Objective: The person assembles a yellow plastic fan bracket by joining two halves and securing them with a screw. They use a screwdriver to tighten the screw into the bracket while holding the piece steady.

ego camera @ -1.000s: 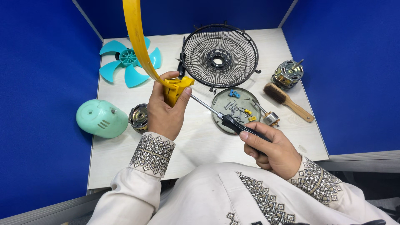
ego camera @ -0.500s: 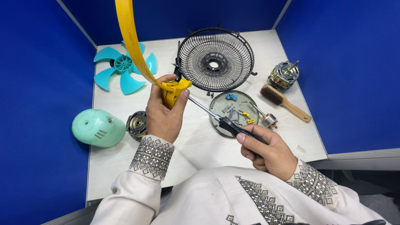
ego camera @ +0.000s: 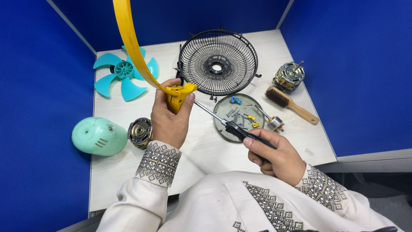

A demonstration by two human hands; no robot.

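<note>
Head view: in the middle of the frame the left hand (ego camera: 168, 120) has its fingers wrapped tight around the clamp end of a yellow band (ego camera: 128, 41), which arcs up and out of the top of the frame. The right hand (ego camera: 277, 154), lower right of centre, has its fingers closed around the black handle of a screwdriver (ego camera: 223, 121), whose shaft runs up-left with the tip meeting the clamp just beside the left thumb.

To do this well, I judge the shaft should stay in line with the screw, with steady pressure into the head so the tip does not slip toward the thumb, and the left hand should keep the band from twisting.

Just behind the screwdriver a round grey dish (ego camera: 223, 124) holds loose screws and small clips. A black wire grille (ego camera: 218, 62) lies at upper centre, a teal blade (ego camera: 122, 73) upper left, a teal cover (ego camera: 96, 136) at left, a brush (ego camera: 291, 104) and motor (ego camera: 289, 76) at right, all on the table (ego camera: 197, 148).
</note>
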